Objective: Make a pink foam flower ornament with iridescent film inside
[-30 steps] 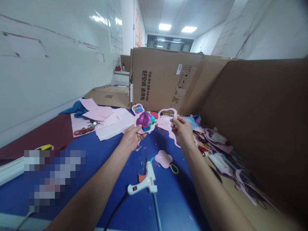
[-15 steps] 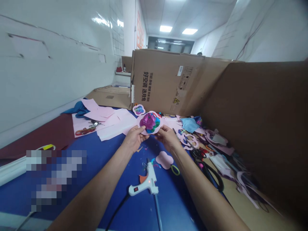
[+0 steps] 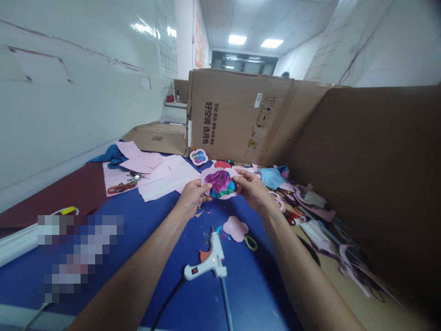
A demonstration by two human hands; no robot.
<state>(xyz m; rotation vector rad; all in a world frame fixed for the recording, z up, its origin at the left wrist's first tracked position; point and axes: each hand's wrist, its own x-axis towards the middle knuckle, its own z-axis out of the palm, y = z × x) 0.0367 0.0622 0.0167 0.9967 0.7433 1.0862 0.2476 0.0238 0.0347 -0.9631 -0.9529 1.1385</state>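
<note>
Flower (image 3: 222, 181) with shiny purple-blue face, held beyond glue gun (image 3: 212, 263), arms (image 3: 146, 259) outstretched: left edge pinched in left hand (image 3: 191, 198), thumb on top; right edge pinched in right hand (image 3: 253, 188), fingers nearly closed.

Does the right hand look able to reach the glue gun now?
Probably yes: nothing covers the glue gun, but the right hand would first need to release the flower.

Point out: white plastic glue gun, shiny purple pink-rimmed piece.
White plastic glue gun (image 3: 214, 263): head view, white body.
Shiny purple pink-rimmed piece (image 3: 221, 180): head view, purple middle.
</note>
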